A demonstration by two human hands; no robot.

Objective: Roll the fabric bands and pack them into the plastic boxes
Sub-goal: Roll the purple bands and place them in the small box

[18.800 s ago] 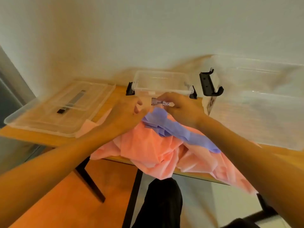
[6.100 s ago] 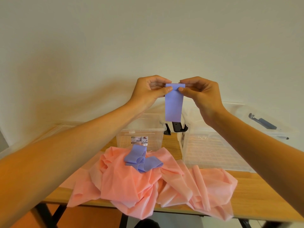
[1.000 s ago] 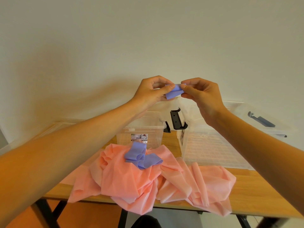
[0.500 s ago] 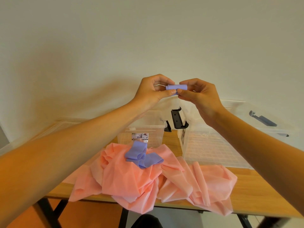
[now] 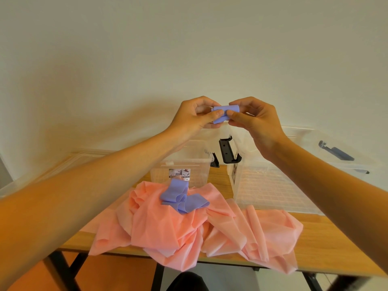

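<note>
High above the table, my left hand (image 5: 196, 115) and my right hand (image 5: 255, 120) pinch a small rolled purple band (image 5: 224, 113) between thumbs and fingers, one hand at each end. Below them a loose purple band (image 5: 183, 197) lies crumpled on a heap of pink fabric bands (image 5: 189, 223) at the table's front. Behind the heap stands a small clear plastic box (image 5: 186, 164), open at the top. To its right stands a larger clear plastic box (image 5: 273, 185) with a black latch (image 5: 227, 151).
The wooden table (image 5: 327, 244) ends just in front of the pink heap, part of which hangs over the edge. A clear lid (image 5: 63, 164) lies at the far left. Another clear lid with a dark handle (image 5: 336, 153) lies at the right behind the larger box.
The purple band hung long from my fingers several seconds ago; it is now wound into a short roll. Over the last second both hands stayed raised, turning the roll.
</note>
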